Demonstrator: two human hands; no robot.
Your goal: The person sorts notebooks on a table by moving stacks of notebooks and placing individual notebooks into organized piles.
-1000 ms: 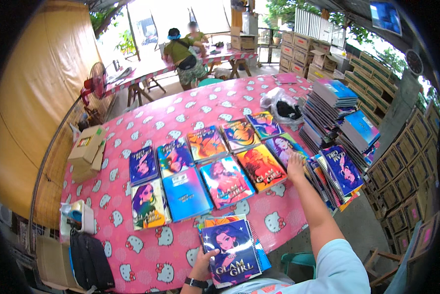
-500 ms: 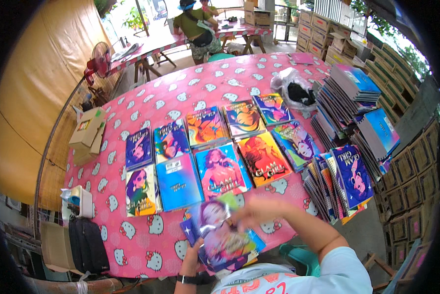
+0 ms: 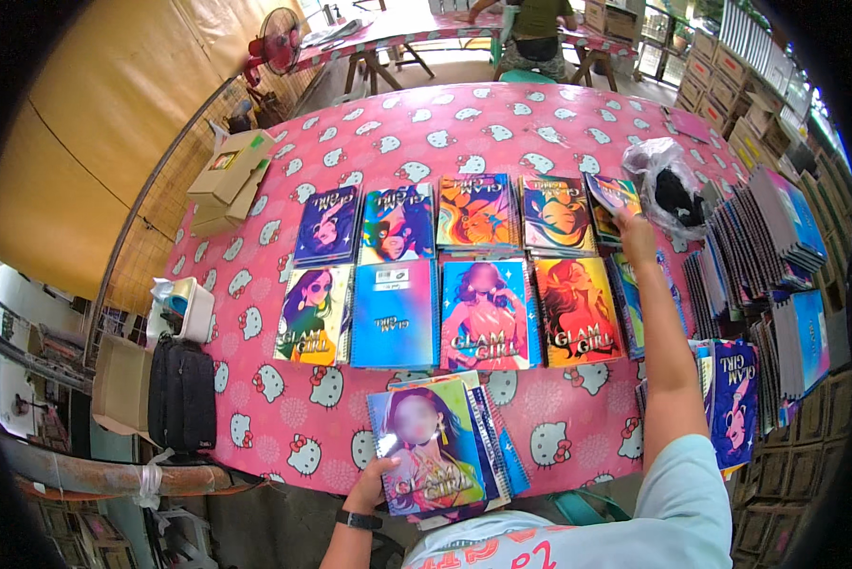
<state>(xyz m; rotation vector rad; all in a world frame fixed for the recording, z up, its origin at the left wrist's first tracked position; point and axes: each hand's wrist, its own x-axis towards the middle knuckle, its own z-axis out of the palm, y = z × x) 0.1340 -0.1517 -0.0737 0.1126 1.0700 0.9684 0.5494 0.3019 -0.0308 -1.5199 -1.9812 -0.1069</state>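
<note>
My left hand [image 3: 377, 482] grips the left edge of a fanned stack of spiral notebooks [image 3: 433, 446] at the table's near edge. The top cover shows a dark-haired figure on purple and green. My right arm stretches far over the table, and my right hand [image 3: 632, 232] pinches the edge of a notebook [image 3: 616, 201] on the far right pile, its cover tilted up. Notebook piles lie in two rows: a blue back cover [image 3: 394, 318], a pink-figure cover [image 3: 488, 313] and an orange one [image 3: 581, 313] are in the near row. My forearm partly hides the green-cover pile [image 3: 625, 294].
Tall notebook stacks [image 3: 777, 228] line the right edge, near a clear plastic bag [image 3: 656, 166] with something black. At left are a cardboard box [image 3: 231, 180], a white bin [image 3: 194, 311] and a black bag [image 3: 182, 394]. A person [image 3: 540, 38] is at a far table by a red fan [image 3: 279, 43].
My right hand has left the stack at the near edge and reached out to the far right pile. My left hand still holds the stack. The view has shifted leftward.
</note>
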